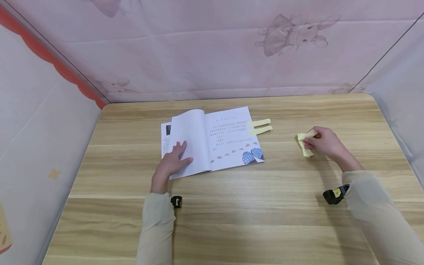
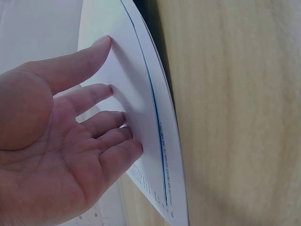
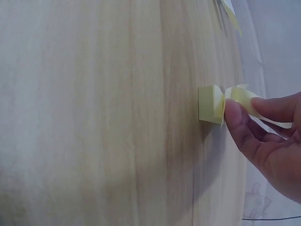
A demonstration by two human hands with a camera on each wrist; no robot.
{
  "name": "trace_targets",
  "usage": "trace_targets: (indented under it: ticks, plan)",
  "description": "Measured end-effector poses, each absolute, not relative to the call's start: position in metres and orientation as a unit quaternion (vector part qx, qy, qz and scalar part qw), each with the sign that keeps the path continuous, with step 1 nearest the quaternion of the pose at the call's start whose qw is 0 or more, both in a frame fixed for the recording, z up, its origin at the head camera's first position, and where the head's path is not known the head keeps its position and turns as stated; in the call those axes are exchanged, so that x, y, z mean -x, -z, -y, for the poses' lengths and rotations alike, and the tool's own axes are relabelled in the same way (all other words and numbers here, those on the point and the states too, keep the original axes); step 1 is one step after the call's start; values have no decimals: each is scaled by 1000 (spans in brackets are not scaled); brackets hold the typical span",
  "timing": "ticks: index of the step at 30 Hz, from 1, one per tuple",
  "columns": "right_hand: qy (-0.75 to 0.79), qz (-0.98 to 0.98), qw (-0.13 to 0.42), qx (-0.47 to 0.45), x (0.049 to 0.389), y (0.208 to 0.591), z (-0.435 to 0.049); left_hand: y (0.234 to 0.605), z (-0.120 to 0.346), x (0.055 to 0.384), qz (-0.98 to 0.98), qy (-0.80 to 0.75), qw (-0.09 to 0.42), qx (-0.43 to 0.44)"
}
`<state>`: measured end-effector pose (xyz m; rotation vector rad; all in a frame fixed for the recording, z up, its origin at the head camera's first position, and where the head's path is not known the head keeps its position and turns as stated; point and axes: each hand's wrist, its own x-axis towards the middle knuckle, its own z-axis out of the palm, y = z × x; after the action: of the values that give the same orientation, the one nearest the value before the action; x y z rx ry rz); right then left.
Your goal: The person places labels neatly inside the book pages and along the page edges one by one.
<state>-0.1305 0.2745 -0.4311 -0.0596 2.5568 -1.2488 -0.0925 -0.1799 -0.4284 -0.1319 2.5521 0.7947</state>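
An open book (image 1: 228, 138) lies on the table, with printed text and a blue dotted picture on its right page. My left hand (image 1: 173, 160) rests on the blank, curved left page (image 1: 192, 129), its fingers spread. Two pale yellow sticky notes (image 1: 260, 123) stick out past the book's right edge. Off to the right, my right hand (image 1: 326, 142) pinches a yellow sticky note (image 3: 242, 98) between thumb and fingers. Below it a small pad of sticky notes (image 3: 207, 106) sits on the table, its top sheets bent upward; whether the pinched sheet is still attached I cannot tell.
The wood-grain table (image 1: 232, 221) meets a pink fabric wall (image 1: 198, 55) with rabbit prints at the back. Pale panels stand at the left and right. A black camera (image 1: 336, 194) is strapped to my right wrist, another (image 1: 176, 201) to my left.
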Motion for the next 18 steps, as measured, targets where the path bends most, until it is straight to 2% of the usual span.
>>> trace_targets:
  ticks: [18]
  plan:
    - [475, -866, 156, 20, 130, 427, -273, 429, 180, 92, -927, -293, 230, 44]
